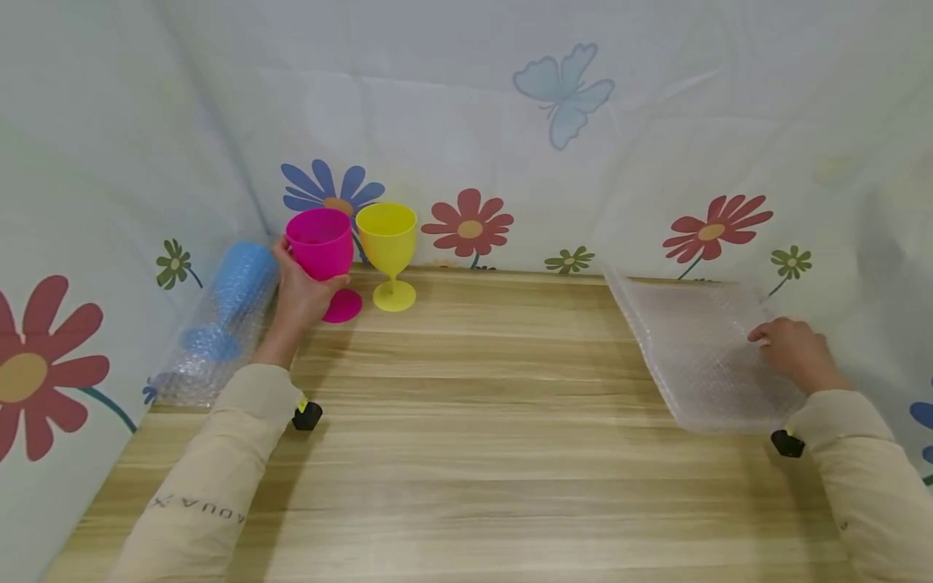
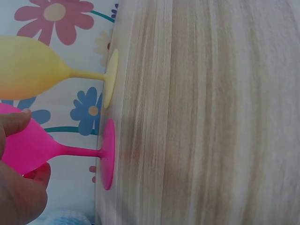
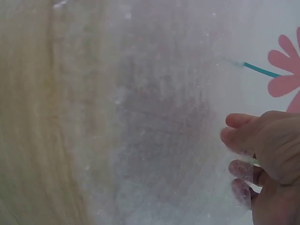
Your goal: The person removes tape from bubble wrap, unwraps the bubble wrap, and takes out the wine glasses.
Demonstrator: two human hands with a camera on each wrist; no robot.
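Observation:
At the back left, my left hand (image 1: pixel 300 293) grips a magenta plastic goblet (image 1: pixel 321 247) round its bowl, thumb on one side and fingers on the other. The goblet is upright; whether its foot touches the table I cannot tell. Close to its right stands a yellow goblet (image 1: pixel 389 239). On the right side, my right hand (image 1: pixel 796 352) pinches the edge of a clear bubble wrap piece (image 1: pixel 700 356), with some fingertips seen through the film in the right wrist view. Whether it is a sheet or a bag is unclear.
Left of my left hand, a blue goblet (image 1: pixel 239 279) lies inside bubble wrap (image 1: pixel 185 380) against the side curtain. The wood-grain table (image 1: pixel 474 453) ends at a flower-print curtain (image 1: pixel 452 121) at the back and sides.

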